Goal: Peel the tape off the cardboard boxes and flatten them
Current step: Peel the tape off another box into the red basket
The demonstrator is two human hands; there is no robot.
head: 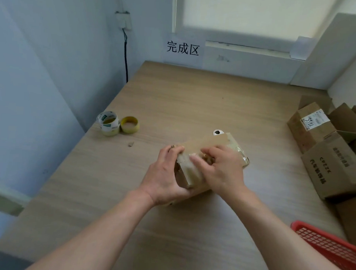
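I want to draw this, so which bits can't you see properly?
Head view:
- cardboard box: near side hidden by the left hand and right hand; what the right fingers pick at is unclear.
- white object: mostly behind that box.
- red basket: cut off by the picture's corner.
- shipping label: print too small.

**Hands and frame edges hide much**

The left hand grips the cardboard box and hides its near end; the right hand covers its top, and whether those curled fingertips pinch anything cannot be told. A white object behind the box shows only its upper part. The red basket and the stacked boxes run off the right edge. The print on the shipping label is too small to read
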